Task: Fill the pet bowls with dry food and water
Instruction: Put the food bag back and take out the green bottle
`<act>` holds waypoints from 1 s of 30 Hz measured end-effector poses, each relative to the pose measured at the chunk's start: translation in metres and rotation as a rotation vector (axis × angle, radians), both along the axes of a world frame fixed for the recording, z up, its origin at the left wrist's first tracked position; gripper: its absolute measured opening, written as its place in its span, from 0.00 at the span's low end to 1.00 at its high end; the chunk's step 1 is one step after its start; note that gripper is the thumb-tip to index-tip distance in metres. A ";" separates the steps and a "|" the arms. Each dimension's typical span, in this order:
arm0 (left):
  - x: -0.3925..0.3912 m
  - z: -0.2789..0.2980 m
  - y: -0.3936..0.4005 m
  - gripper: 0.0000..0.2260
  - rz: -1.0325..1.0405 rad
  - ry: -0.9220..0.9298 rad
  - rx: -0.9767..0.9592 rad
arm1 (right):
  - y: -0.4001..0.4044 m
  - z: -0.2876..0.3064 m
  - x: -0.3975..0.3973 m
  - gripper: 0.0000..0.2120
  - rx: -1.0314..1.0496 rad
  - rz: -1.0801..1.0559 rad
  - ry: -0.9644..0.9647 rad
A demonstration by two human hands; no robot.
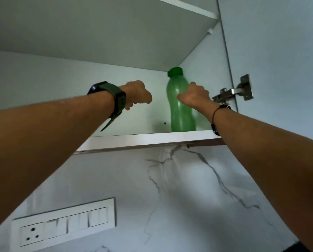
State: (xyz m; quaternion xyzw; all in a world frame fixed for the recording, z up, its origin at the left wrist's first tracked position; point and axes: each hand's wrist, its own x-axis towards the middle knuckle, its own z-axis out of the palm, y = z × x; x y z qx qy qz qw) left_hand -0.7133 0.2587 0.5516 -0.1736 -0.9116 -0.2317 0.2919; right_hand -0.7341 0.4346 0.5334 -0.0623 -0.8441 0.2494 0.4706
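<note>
One green bottle (180, 106) upright on shelf (152, 138).

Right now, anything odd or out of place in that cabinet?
Nothing stands out. The green bottle stands upright and capped on the shelf, with the right hand on it. No spill or damage shows.

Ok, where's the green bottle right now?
In the head view, the green bottle stands upright on the cabinet shelf, in its right back corner near the door hinge, with the right hand gripping its side.
</note>
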 end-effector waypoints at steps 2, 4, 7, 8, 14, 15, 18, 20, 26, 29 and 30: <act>-0.008 0.003 0.016 0.11 -0.067 -0.051 0.052 | 0.012 0.002 -0.006 0.29 -0.075 0.085 -0.054; -0.019 0.004 0.031 0.17 -0.112 -0.094 0.109 | 0.021 0.004 -0.014 0.29 -0.135 0.212 -0.096; -0.037 -0.001 0.052 0.20 -0.174 -0.168 0.163 | 0.026 0.003 -0.030 0.29 -0.177 0.356 -0.138; -0.043 -0.004 0.059 0.21 -0.181 -0.192 0.185 | 0.028 0.003 -0.036 0.29 -0.181 0.376 -0.161; -0.069 0.000 0.092 0.19 -0.204 -0.190 0.304 | 0.040 0.007 -0.044 0.35 -0.224 0.452 -0.344; -0.069 0.001 0.096 0.18 -0.230 -0.192 0.321 | 0.041 0.009 -0.045 0.36 -0.218 0.458 -0.361; -0.070 -0.003 0.107 0.14 -0.287 -0.208 0.406 | 0.040 0.009 -0.047 0.36 -0.180 0.456 -0.410; -0.070 -0.006 0.109 0.16 -0.311 -0.240 0.513 | 0.039 0.008 -0.048 0.34 -0.178 0.473 -0.411; -0.057 -0.007 0.096 0.28 -0.312 -0.257 0.603 | 0.033 0.000 -0.041 0.39 -0.248 0.612 -0.431; -0.034 -0.010 0.089 0.26 -0.344 -0.235 0.641 | 0.025 -0.007 -0.029 0.33 -0.310 0.727 -0.400; -0.024 -0.010 0.087 0.25 -0.360 -0.231 0.656 | 0.022 -0.009 -0.022 0.32 -0.313 0.742 -0.375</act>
